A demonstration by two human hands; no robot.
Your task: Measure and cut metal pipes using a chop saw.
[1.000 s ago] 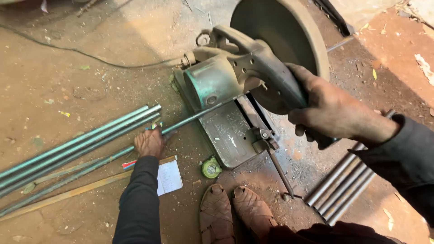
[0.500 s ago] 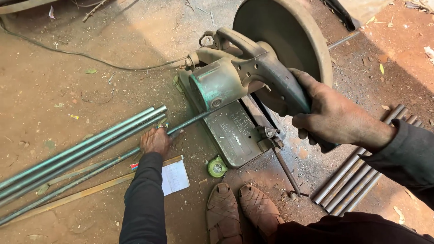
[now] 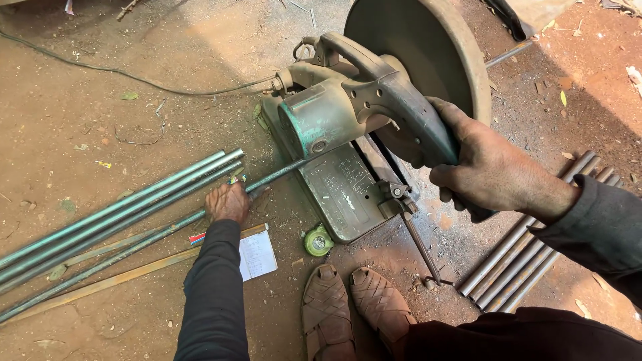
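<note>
My right hand [image 3: 491, 167] grips the dark handle of a green chop saw [image 3: 348, 120], whose large round blade guard [image 3: 418, 47] is raised above the saw's base plate [image 3: 341, 194]. My left hand [image 3: 227, 200] is closed around a long thin metal pipe [image 3: 134, 244] that runs from the lower left across the ground into the saw's vise. Both arms are in dark sleeves. My two sandalled feet [image 3: 354, 311] rest on the dirt just below the saw.
Several long greenish pipes [image 3: 114, 214] lie at left, with a flat wooden strip [image 3: 100, 284] below them. Cut pipe lengths [image 3: 528, 247] lie at right. A small notepad [image 3: 256, 255], a green tape measure [image 3: 319, 241] and a black power cable [image 3: 134, 83] are on the ground.
My view has shifted slightly, so the saw sits a little higher and more to the right. Both hands keep their holds; the blade guard stays raised.
</note>
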